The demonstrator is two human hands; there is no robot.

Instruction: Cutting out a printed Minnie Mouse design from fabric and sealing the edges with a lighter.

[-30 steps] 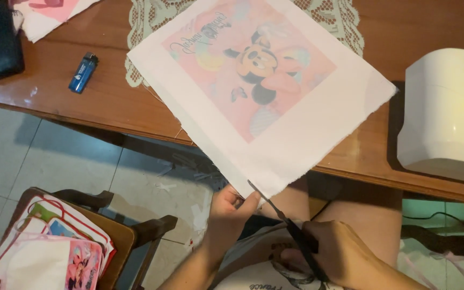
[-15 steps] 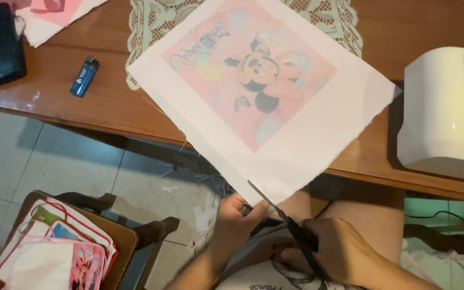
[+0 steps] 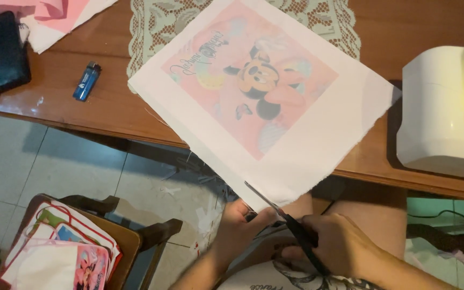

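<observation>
Two hands share this cut: your left hand [image 3: 243, 223] pinches the near corner of the printed fabric square [image 3: 264, 102], which overhangs the wooden table [image 3: 108, 107], while your right hand [image 3: 339, 241] closes around the scissors [image 3: 288, 223], blades parted at the edge. Keep the cloth taut. The wooden tray [image 3: 127, 244] holds stacked printed pieces [image 3: 60, 258].

Wooden tabletop [image 3: 108, 113]: running brown and glossy across the upper view, catching soft reflections. Lace runner [image 3: 151, 32]: lying pale green on it. Floor [image 3: 38, 161]: showing light grey tiles with dark joints, scattered with white scraps below the table edge. Wooden chair [image 3: 135, 241]: standing at lower left, its seat carrying a stack of printed cloth pieces [image 3: 60, 252]. Light: falling warm and dim.
</observation>
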